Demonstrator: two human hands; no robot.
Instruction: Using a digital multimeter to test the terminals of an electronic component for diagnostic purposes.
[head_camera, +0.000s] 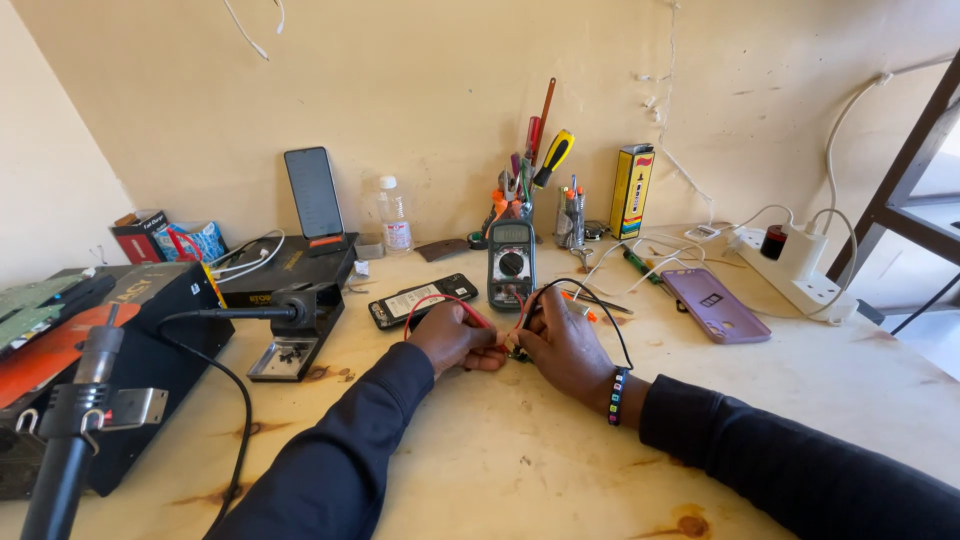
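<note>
1. I was in the middle of a reading, as I judged it: both my hands met at the centre of the wooden bench (520, 440), just in front of the green multimeter (511, 264), and each held one of its probes.

2. My left hand (452, 338) was clenched around the red probe (478, 318), whose red lead (432, 299) looped up and back toward the meter.

3. My right hand (566, 347) was closed on the black probe (its tip was hidden under my fingers), and the black lead (600, 305) arched over my knuckles from the meter.

4. The small part (519, 352) under test lay on the bench between my two hands, almost wholly covered by my fingertips; I could not tell what kind of part it was.

5. The opened phone (422, 299) lay just left of the meter, near my left hand, and a purple phone case (715, 305) lay well apart to the right, near the white power strip (795, 268).

6. The soldering iron stand (295, 335) sat off to my left, untouched.

7. The next move, I reckoned, called for keeping both tips steady on their contact points and lifting my eyes to the meter's display, without letting either probe slip across to the other.
</note>
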